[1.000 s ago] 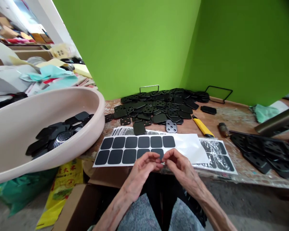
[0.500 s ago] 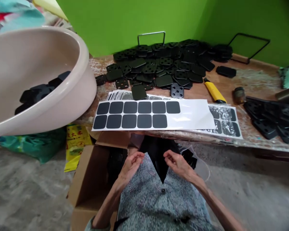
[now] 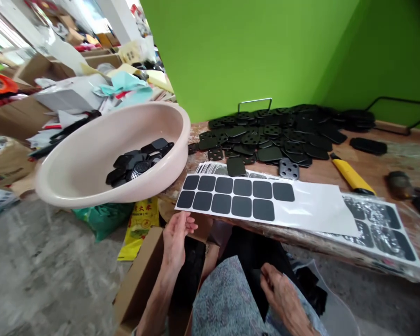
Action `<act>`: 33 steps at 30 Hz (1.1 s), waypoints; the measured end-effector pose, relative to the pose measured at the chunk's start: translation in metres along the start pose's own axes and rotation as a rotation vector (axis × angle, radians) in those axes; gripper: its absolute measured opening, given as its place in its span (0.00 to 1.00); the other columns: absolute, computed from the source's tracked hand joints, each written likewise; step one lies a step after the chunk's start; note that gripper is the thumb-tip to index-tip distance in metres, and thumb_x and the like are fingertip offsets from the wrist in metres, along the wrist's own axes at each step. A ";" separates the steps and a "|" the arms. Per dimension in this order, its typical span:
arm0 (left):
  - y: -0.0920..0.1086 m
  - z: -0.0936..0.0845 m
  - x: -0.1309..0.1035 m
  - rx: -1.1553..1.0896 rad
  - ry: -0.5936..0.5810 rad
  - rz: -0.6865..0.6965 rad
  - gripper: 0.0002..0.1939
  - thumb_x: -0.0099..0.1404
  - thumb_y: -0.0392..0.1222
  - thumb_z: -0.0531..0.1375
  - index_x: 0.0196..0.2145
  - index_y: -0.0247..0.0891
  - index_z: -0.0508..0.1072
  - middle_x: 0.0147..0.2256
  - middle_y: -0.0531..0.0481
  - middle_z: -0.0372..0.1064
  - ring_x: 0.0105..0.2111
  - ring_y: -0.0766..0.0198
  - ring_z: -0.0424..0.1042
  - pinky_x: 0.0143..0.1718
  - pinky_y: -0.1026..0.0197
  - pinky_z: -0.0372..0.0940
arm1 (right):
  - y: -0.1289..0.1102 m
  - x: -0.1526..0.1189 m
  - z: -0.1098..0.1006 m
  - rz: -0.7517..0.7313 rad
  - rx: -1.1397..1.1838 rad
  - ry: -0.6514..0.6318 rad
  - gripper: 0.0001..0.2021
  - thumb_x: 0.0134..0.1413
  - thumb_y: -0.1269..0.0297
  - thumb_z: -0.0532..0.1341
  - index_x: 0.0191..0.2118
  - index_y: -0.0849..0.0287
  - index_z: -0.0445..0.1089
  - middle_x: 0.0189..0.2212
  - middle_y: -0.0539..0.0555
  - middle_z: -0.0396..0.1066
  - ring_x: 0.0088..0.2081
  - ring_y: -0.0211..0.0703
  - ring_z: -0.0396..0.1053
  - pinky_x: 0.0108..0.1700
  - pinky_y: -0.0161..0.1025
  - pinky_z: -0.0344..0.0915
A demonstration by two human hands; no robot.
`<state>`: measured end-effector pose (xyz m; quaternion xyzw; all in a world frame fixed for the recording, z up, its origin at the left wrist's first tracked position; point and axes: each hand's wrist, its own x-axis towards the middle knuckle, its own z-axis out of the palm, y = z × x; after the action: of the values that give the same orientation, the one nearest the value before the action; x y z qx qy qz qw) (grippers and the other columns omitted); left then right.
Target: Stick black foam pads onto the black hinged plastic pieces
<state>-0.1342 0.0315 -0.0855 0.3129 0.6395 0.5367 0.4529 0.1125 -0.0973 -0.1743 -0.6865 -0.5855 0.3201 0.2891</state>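
Note:
My left hand (image 3: 177, 235) is just below the near left corner of a white sheet of dark grey rounded-square stickers (image 3: 224, 198). Its fingers are loosely bent and apart, with nothing visible in them. Low over my lap, my right hand (image 3: 280, 289) has its fingers curled together, against something dark I cannot make out. The sheet's right part is bare white backing. Under it lie more sticker sheets (image 3: 395, 233), partly wrapped in clear film. One black square plate (image 3: 235, 166) rests at the sheet's far edge.
Black plates, many with holes, form a pile (image 3: 273, 133) along the green wall (image 3: 248, 51). A yellow utility knife (image 3: 352, 175) and a small jar (image 3: 399, 185) lie to the right. At left a pink basin (image 3: 73, 186) holds dark pieces, above a cardboard box (image 3: 140, 284).
The view has swung left. My left hand has moved from over my lap out to the sheet's left corner; my right hand has dropped lower over my lap.

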 end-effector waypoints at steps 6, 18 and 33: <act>0.025 0.017 0.019 0.023 0.064 0.080 0.14 0.50 0.48 0.66 0.30 0.38 0.69 0.23 0.55 0.69 0.19 0.71 0.66 0.21 0.68 0.57 | -0.055 0.014 -0.057 0.186 0.510 -0.104 0.13 0.58 0.53 0.56 0.29 0.56 0.64 0.22 0.46 0.59 0.25 0.36 0.58 0.26 0.32 0.56; 0.028 0.069 -0.087 -0.019 -0.783 -0.445 0.14 0.55 0.50 0.63 0.27 0.36 0.71 0.23 0.52 0.67 0.23 0.68 0.65 0.28 0.64 0.59 | -0.095 0.023 -0.077 -0.634 -0.290 0.220 0.12 0.58 0.74 0.56 0.46 0.56 0.68 0.40 0.58 0.69 0.44 0.50 0.64 0.45 0.51 0.65; 0.035 0.079 -0.073 0.262 -0.807 -0.072 0.13 0.62 0.48 0.57 0.38 0.37 0.73 0.28 0.51 0.68 0.24 0.68 0.66 0.27 0.66 0.60 | -0.110 0.047 -0.105 -0.299 0.211 0.136 0.06 0.61 0.65 0.54 0.31 0.54 0.62 0.29 0.50 0.64 0.33 0.41 0.65 0.36 0.37 0.62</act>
<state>-0.0367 0.0066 -0.0349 0.5303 0.4845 0.2693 0.6415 0.1315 -0.0366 -0.0281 -0.5777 -0.6234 0.2858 0.4426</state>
